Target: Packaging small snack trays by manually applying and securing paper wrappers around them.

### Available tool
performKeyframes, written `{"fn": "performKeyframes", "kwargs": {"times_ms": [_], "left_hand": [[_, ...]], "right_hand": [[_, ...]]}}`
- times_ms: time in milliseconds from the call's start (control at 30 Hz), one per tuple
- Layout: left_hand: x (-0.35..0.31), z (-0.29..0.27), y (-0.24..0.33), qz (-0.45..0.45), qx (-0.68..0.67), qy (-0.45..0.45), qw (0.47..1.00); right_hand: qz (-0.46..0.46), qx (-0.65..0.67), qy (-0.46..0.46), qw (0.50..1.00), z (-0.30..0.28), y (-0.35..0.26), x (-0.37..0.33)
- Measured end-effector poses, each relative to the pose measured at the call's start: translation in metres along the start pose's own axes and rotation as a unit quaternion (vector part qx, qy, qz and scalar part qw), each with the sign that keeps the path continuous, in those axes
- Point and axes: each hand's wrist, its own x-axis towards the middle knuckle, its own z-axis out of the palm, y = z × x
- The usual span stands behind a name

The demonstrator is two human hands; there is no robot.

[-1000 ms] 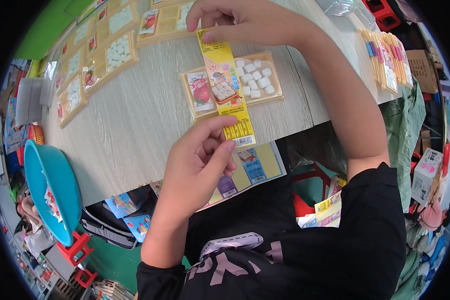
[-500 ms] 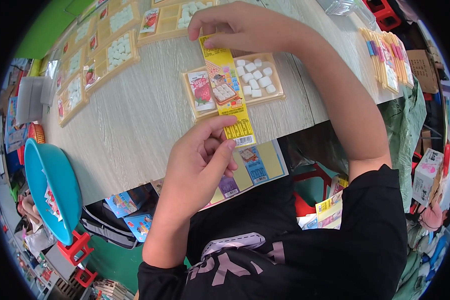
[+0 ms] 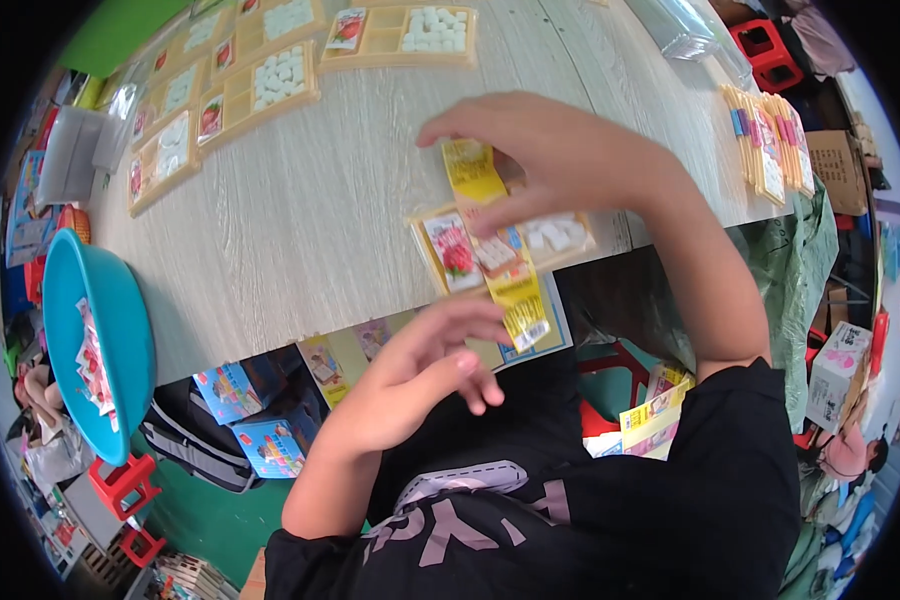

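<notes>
Judged the step in hand as seating a yellow printed strip [image 3: 500, 262] across a tray [image 3: 423, 247]. Observed the left hand [image 3: 425, 365] at the front edge of the tabletop [image 3: 300, 230], fingers loosely parted, gripping nothing visible, fingertips just beside the near end of the strip; could not confirm contact. Located the tray close to the front edge, right of centre, with a strawberry-printed packet [image 3: 452, 250] left of the strip and white pieces [image 3: 555, 235] right of it. Traced the strip over the tray, near end appearing to pass the front edge. Observed the right hand [image 3: 570, 150] arched above strip and tray, thumb and fingers spread wide, thumb across the strip; could not determine pressure owing to blur. Judged the next move to call for squaring the strip to the tray, then pressing evenly along its length.

Noted clear plastic boxes [image 3: 70, 155] by the left edge; outside that edge, a teal basin [image 3: 135, 330] containing packets [image 3: 95, 370], above a red stool [image 3: 120, 485] on green floor [image 3: 200, 530]. Noted filled trays [image 3: 238, 97] toward the far left corner. Noted stick bundles [image 3: 770, 140] by the right edge, then a green sack [image 3: 800, 240] and a white carton [image 3: 838, 375] beyond.
</notes>
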Motion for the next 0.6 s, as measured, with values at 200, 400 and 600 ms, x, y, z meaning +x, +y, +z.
{"fn": "performKeyframes", "kwargs": {"times_ms": [200, 400, 600], "left_hand": [[-0.030, -0.039, -0.056, -0.016, -0.171, -0.021, 0.985], [-0.023, -0.033, -0.052, 0.041, -0.034, 0.171, 0.984], [-0.006, -0.008, -0.048, 0.078, -0.055, 0.257, 0.962]], "right_hand": [[-0.013, -0.018, 0.028, 0.999, 0.017, -0.012, -0.019], [-0.011, -0.020, 0.035, 0.999, 0.033, -0.034, -0.024], [-0.002, -0.009, 0.061, 0.998, 0.055, -0.056, -0.031]]}}
